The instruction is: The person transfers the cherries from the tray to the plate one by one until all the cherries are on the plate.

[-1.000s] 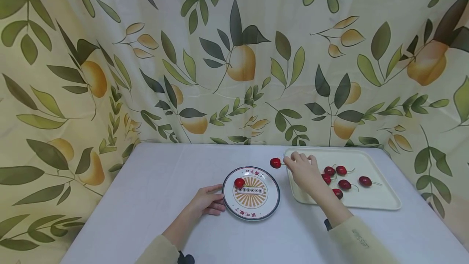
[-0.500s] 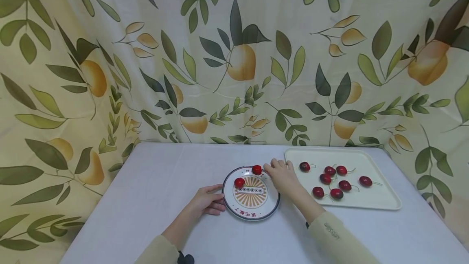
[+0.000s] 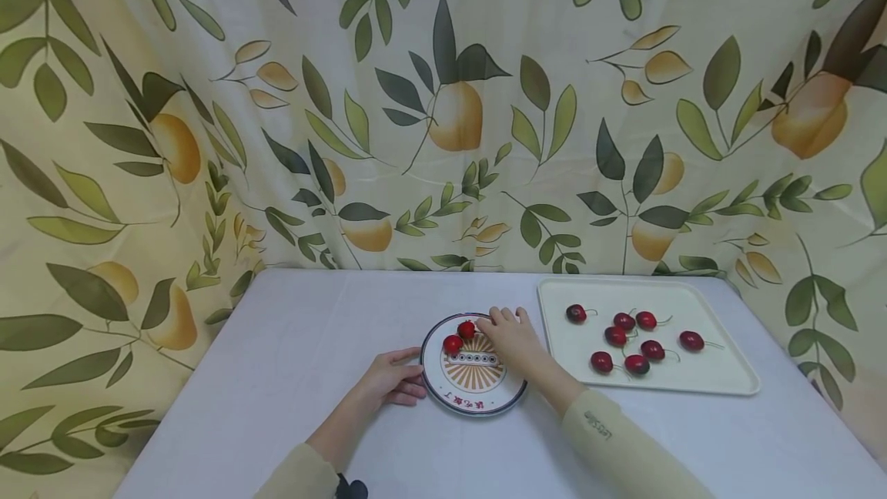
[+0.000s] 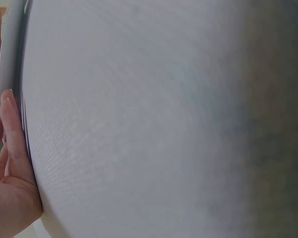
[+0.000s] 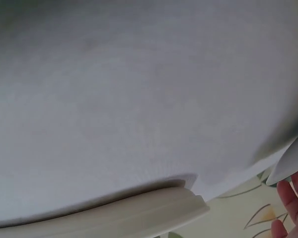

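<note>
A round white plate point(image 3: 478, 399) with a dark rim and an orange ray pattern lies in the middle of the table. My left hand point(image 3: 391, 380) rests against its left edge, and the left wrist view shows a straight finger point(image 4: 15, 139) along the plate's side. Over the plate's upper part, my right hand point(image 3: 516, 339) pinches the stem end of a red cherry point(image 3: 466, 329). Beside that fruit, on the plate, sits another cherry point(image 3: 453, 345). In the right wrist view only the fingers point(image 5: 290, 201) show, near the plate's rim.
To the right of the plate lies a cream rectangular tray point(image 3: 721, 372) bearing several dark red cherries with stems, one of them a cherry point(image 3: 691, 341) near its right side. A white cloth point(image 3: 333, 314) covers the table. Behind hangs a leaf-and-fruit patterned curtain point(image 3: 547, 199).
My right hand has moved left from above the tray to above the plate, carrying the cherry next to the other one. The left hand has stayed at the plate's edge.
</note>
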A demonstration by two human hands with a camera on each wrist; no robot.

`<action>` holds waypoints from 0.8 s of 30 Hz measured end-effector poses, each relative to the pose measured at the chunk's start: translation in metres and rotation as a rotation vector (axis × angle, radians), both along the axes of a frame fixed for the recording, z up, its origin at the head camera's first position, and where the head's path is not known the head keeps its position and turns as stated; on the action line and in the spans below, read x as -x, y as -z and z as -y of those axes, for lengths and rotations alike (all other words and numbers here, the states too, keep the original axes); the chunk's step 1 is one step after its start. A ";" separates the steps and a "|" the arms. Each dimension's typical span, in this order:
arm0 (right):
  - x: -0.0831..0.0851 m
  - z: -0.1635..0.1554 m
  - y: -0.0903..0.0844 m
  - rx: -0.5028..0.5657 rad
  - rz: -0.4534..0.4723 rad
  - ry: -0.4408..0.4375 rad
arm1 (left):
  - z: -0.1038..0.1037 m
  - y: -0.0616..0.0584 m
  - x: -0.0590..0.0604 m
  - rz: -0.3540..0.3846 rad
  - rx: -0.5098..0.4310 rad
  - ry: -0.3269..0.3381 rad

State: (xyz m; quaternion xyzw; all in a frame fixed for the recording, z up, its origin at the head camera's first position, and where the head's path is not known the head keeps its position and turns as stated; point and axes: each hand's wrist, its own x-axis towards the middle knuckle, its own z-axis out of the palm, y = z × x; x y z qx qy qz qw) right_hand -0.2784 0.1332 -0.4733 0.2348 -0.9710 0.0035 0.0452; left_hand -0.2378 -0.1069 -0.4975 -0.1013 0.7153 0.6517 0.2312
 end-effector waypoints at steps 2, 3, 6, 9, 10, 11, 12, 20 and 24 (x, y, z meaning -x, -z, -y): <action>-0.001 0.002 -0.001 0.010 0.004 0.002 | 0.000 0.000 0.000 -0.002 -0.002 0.001; -0.002 0.002 0.000 0.011 0.005 0.004 | 0.000 0.000 0.000 -0.002 -0.003 0.000; -0.002 0.003 0.001 0.009 0.008 0.008 | 0.000 0.001 0.000 -0.002 -0.005 -0.002; -0.001 0.004 0.003 -0.008 0.004 0.008 | 0.000 -0.001 -0.001 -0.003 -0.002 -0.003; -0.001 0.004 0.003 -0.012 -0.001 0.007 | 0.000 -0.001 -0.001 -0.003 0.000 -0.002; -0.001 0.004 0.003 -0.019 -0.002 0.008 | 0.000 -0.001 -0.001 -0.004 0.002 -0.001; -0.002 0.004 0.003 -0.021 -0.006 0.007 | 0.000 -0.002 -0.002 -0.004 0.003 -0.001; -0.003 0.000 0.000 0.008 -0.038 0.013 | 0.000 -0.002 -0.002 0.000 0.005 0.003; -0.005 -0.010 -0.006 0.040 -0.075 0.030 | 0.001 -0.002 -0.002 -0.005 -0.003 0.008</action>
